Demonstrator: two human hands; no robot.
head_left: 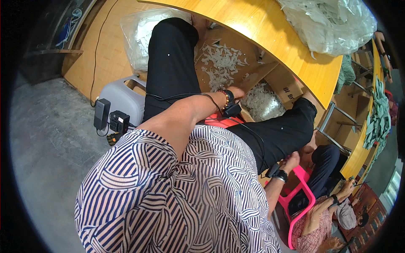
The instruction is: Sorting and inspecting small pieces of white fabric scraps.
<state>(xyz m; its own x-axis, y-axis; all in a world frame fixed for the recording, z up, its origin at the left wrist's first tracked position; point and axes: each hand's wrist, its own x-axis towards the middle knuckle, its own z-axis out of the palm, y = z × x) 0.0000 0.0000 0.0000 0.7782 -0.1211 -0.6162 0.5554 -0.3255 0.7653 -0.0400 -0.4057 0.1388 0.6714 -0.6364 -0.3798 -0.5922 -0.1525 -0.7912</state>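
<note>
Left grip (237,92) beside pale scraps (262,100); right grip (292,160) near pink chair (310,195); both states unclear.

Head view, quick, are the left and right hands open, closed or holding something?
Left hand: cannot tell, grip not visible.
Right hand: cannot tell, too unclear.
</note>
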